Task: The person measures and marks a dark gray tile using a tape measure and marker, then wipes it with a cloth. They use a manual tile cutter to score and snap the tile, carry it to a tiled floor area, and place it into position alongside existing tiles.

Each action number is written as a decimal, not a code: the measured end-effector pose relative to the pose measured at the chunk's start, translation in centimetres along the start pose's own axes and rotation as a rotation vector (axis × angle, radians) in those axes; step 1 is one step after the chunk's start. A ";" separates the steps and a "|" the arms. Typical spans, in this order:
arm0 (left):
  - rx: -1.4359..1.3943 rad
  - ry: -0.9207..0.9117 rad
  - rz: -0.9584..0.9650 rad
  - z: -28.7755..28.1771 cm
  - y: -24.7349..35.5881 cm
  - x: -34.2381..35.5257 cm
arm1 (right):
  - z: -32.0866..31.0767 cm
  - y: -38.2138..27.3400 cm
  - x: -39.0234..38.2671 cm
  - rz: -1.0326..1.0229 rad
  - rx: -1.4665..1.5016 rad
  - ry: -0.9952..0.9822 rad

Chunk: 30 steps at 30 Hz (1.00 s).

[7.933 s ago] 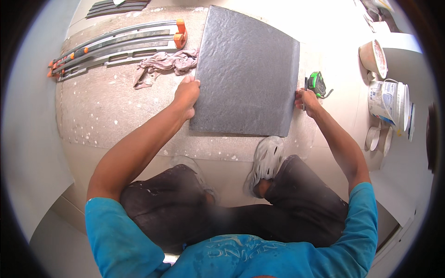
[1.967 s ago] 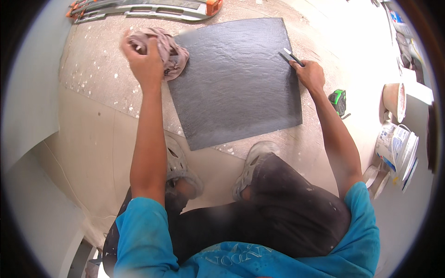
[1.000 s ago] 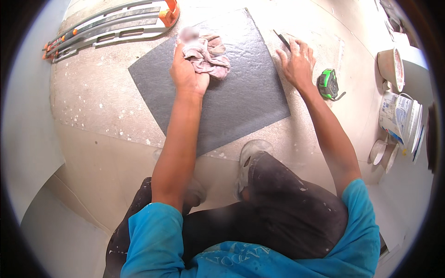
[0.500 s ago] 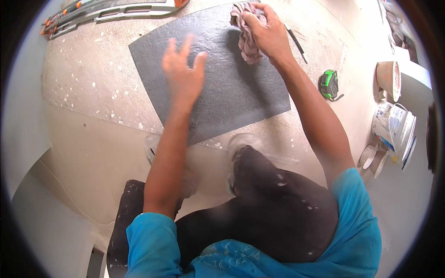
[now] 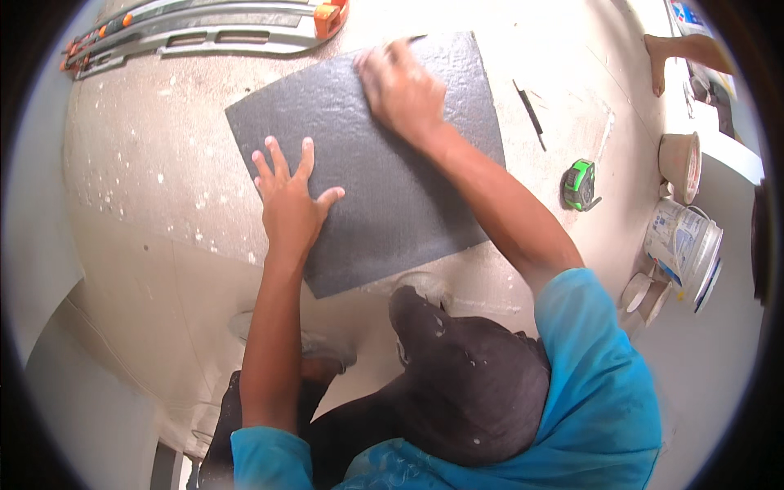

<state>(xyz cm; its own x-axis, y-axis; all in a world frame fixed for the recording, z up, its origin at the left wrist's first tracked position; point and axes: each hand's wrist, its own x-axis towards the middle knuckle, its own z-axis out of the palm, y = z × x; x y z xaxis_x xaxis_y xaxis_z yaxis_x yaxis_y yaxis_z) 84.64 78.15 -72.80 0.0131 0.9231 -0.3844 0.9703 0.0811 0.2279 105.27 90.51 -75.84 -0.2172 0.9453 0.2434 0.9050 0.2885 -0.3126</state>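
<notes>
My left hand (image 5: 292, 192) lies open on the dark grey textured tile (image 5: 441, 204), fingers spread over its left part. My right hand (image 5: 404, 90), blurred, is closed over the tile's upper part; what it grips is hidden and smeared, and the cloth is not clearly seen. A black slim tool (image 5: 528, 114), like a pen or pencil, lies on the speckled floor sheet (image 5: 163, 147) right of the tile. A green-and-black tape measure (image 5: 580, 184) rests nearer, also at the right.
A long tile cutter (image 5: 245, 33) with orange ends lies at the upper left. A white bucket (image 5: 678, 245), a beige tub (image 5: 678, 163) and small containers (image 5: 645, 298) stand along the right. Another person's bare foot (image 5: 657, 65) shows at upper right. A wall (image 5: 41, 188) bounds the left.
Earlier the pink cloth passed from my left to my right hand, and the slim tool was set down. Since then my right hand has swept leftward; another person's foot has come into view.
</notes>
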 end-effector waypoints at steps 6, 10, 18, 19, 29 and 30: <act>0.041 0.008 0.032 -0.3 0.2 -0.1 | 0.1 0.0 0.6 0.445 -0.110 0.083; 0.071 -0.021 0.029 -0.4 0.2 0.1 | 0.1 -1.2 0.8 0.165 -0.020 0.005; 0.097 0.002 0.045 -0.3 0.1 0.0 | -0.4 -1.9 0.0 0.081 0.039 0.171; 0.085 0.005 0.049 -0.2 0.1 0.0 | 0.1 -1.3 0.2 0.029 0.007 0.129; 0.100 0.029 0.051 0.4 -0.1 0.2 | -4.3 -3.1 -15.1 -0.031 -0.016 -0.010; 0.111 0.039 0.058 0.5 -0.1 0.2 | -4.4 -3.4 -16.3 -0.140 0.020 0.150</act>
<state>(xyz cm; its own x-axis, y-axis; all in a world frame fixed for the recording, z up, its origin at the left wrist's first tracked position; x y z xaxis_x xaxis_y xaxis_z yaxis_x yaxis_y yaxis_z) 84.63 78.17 -73.33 0.0624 0.9390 -0.3383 0.9890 -0.0126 0.1475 107.33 73.44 -74.69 -0.2825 0.8627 0.4195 0.8620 0.4201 -0.2835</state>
